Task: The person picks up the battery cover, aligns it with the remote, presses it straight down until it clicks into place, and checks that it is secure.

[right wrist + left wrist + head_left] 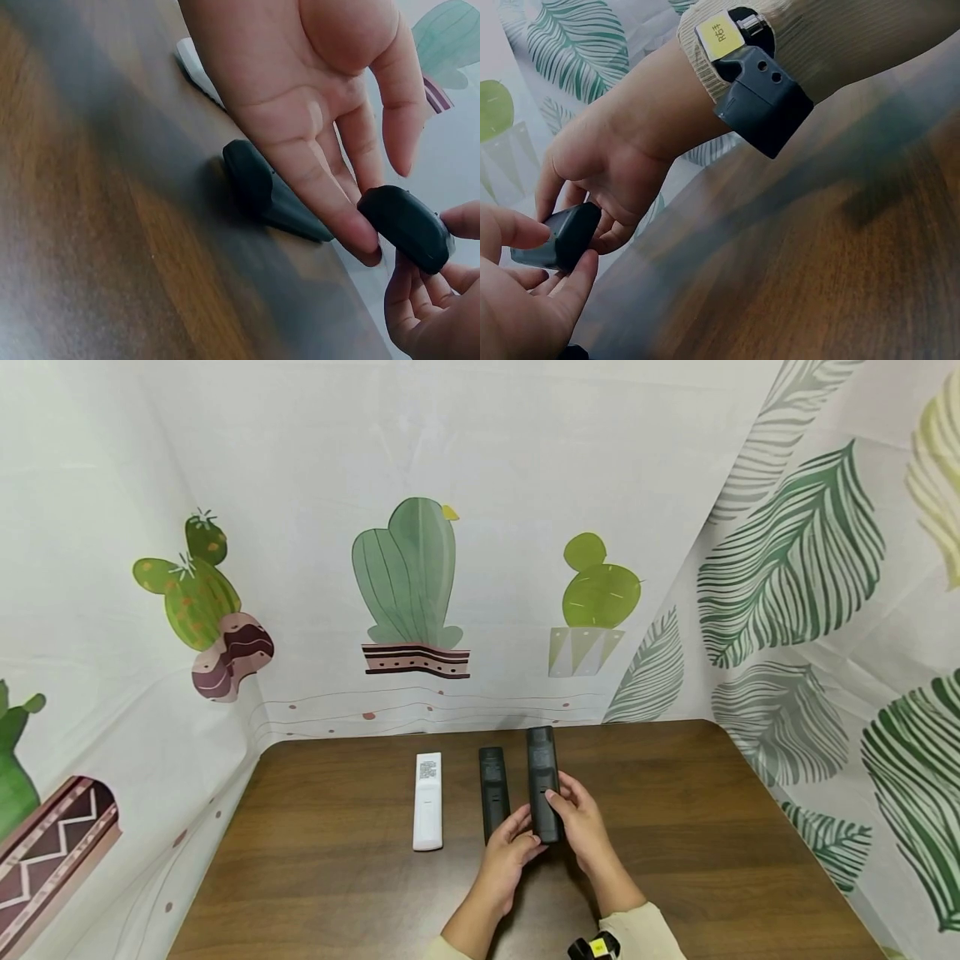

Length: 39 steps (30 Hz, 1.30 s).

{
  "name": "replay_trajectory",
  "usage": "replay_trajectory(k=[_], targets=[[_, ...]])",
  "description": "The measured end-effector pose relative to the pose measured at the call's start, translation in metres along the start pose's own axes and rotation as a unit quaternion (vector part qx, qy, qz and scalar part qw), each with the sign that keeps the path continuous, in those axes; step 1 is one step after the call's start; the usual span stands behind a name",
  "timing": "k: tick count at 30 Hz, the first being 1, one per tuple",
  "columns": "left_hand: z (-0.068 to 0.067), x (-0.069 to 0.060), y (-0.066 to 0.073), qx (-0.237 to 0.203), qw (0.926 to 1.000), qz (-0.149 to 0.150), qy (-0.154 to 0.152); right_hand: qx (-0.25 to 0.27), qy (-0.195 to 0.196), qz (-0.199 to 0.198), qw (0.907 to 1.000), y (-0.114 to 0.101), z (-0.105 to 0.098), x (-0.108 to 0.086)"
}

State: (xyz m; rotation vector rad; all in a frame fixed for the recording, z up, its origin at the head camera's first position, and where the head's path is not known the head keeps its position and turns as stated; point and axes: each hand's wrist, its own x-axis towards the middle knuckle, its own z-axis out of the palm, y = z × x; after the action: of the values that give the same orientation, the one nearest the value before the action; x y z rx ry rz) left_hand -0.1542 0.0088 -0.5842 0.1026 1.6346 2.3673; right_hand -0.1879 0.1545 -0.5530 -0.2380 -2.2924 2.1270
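Note:
My right hand (585, 822) grips a black remote control (542, 760) by its near half, thumb on the face that shows. This remote is tilted up off the table, as the right wrist view shows. My left hand (506, 856) reaches to its near end; a fingertip touches the remote (405, 229) there while another digit stands apart from it. A second black remote control (492, 777) lies on the table to the left, its near end partly hidden by my left hand. Further left is a white remote control (428, 802) with a printed label at its far end.
The brown wooden table (315, 860) ends at a white cloth backdrop (510, 460) printed with cacti and leaves. A black wrist camera (765, 101) with a yellow tag is strapped over my right sleeve.

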Motion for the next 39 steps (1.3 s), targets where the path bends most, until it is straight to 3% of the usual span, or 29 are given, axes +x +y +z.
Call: replay_trajectory(k=[8, 16, 34, 39], targets=[[0.002, -0.002, -0.001, 0.003, 0.9998, -0.017, 0.007, 0.0, 0.001, 0.004, 1.0, 0.005, -0.004, 0.002], [0.005, -0.002, -0.004, 0.036, 0.9987, -0.034, 0.015, -0.006, 0.011, 0.002, 0.9999, 0.009, -0.006, 0.005], [0.008, -0.004, -0.011, 0.06, 0.9974, -0.039, -0.006, -0.044, 0.014, 0.016, 0.9988, 0.022, -0.014, 0.014], [0.008, -0.005, -0.015, 0.062, 0.9974, -0.037, -0.006, -0.052, 0.007, 0.015, 0.9985, 0.015, -0.015, 0.013]])
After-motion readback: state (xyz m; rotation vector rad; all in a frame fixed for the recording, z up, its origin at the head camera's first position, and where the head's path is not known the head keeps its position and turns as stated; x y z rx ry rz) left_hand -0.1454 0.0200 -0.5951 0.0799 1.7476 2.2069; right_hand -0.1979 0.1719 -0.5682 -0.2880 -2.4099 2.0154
